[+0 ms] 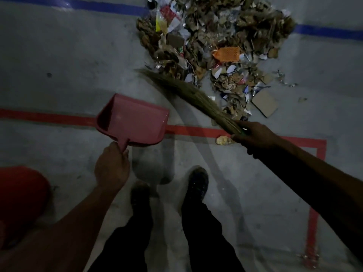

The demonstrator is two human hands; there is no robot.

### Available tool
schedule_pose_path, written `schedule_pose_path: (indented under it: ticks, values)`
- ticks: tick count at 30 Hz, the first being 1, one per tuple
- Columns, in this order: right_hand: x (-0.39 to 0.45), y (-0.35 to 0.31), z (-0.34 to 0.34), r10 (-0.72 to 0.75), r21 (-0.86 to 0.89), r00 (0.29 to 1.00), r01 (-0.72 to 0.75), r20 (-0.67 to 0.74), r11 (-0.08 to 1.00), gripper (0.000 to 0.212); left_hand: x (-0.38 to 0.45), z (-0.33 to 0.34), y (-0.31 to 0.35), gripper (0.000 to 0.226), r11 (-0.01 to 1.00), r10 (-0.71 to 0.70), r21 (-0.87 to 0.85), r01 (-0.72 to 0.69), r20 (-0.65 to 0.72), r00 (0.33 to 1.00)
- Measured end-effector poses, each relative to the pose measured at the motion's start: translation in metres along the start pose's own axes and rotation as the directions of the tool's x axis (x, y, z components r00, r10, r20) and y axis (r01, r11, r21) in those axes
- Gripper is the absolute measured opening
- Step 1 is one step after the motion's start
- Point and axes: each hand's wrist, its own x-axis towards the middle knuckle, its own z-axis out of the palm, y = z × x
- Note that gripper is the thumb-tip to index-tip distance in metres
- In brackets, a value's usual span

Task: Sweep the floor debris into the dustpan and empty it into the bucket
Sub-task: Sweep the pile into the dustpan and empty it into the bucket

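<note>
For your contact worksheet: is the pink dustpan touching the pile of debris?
Apart. The head view shows bare grey floor between the dustpan, gripped by the left hand, and the debris.

A pink dustpan (pixel 135 122) is tilted above the floor beside a straw broom (pixel 188 93) touching the debris pile (pixel 212 40).

left hand (pixel 112 169) grips dustpan (pixel 133 122) by its handle, pan just beyond the fingers, tilted, off the floor. right hand (pixel 255 137) grips broom (pixel 188 93), bristles running out past the fingers up-left to the debris pile (pixel 212 42). pile lies well beyond both hands. small scrap (pixel 223 140) just left of right fingers. bucket (pixel 19 195) left of left hand. shoes (pixel 196 183) below, between hands.
</note>
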Motion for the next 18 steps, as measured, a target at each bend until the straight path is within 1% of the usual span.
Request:
schedule_pose_path:
  ticks: [3,7,10,13,17,18]
  values:
    - [-0.014,-0.009,0.001,-0.017,0.023,1.000,0.017,-0.001,1.000,0.046,-0.003,-0.002,-0.002,0.027,1.000,-0.015,-0.003,0.015,0.014,1.000]
    - [-0.027,-0.025,0.004,-0.030,0.037,0.999,0.031,-0.032,0.999,0.053,0.000,-0.008,-0.005,0.029,1.000,-0.019,0.001,0.019,0.006,1.000]
    - [-0.035,-0.039,0.009,-0.045,0.042,0.995,0.049,-0.087,0.998,0.061,0.003,-0.013,-0.011,0.028,0.999,0.015,-0.029,-0.015,0.010,1.000]
    - [-0.036,-0.058,0.014,-0.083,0.031,0.981,0.090,-0.178,0.995,0.066,0.009,-0.020,-0.018,0.028,0.997,0.054,-0.058,-0.052,0.022,0.998]
    - [-0.009,-0.078,0.015,-0.182,-0.093,0.951,0.163,-0.250,0.982,0.069,0.026,-0.012,-0.018,0.025,0.993,0.072,-0.100,-0.070,0.022,0.997]
    - [0.002,-0.082,0.014,-0.195,-0.100,0.946,0.175,-0.259,0.979,0.069,0.030,-0.007,-0.017,0.023,0.990,0.088,-0.109,-0.085,0.019,0.996]
